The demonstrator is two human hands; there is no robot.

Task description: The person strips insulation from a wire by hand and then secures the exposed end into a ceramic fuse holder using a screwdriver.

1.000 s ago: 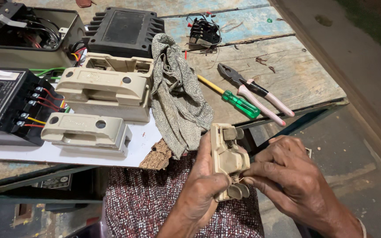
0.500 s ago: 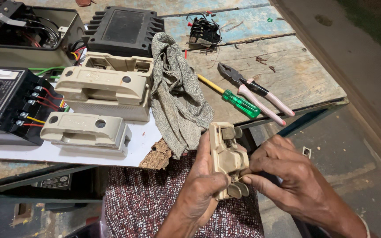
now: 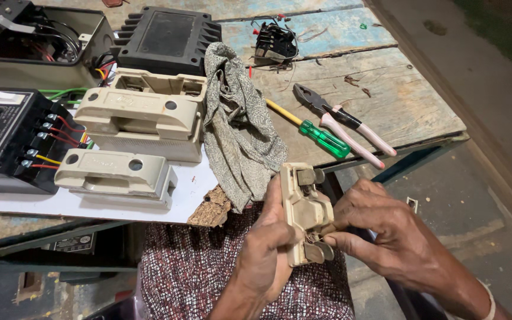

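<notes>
Even, warm, soft light on the bench (image 3: 386, 112), no hard shadows or glare. Dim under the bench at 8 o'clock, dark corner at 1 o'clock. Focus sharp throughout; slight wide-angle stretch at edges.

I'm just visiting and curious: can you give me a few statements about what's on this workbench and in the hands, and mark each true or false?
1. Both hands, left hand and right hand, hold the beige plastic fuse carrier. True.
2. The green-handled screwdriver lies on the wooden tabletop. True.
3. The pink-handled pliers are in the right hand. False: they lie on the tabletop beside the screwdriver.
4. The grey patterned cloth covers the black ribbed box. False: the cloth lies beside it.
</notes>
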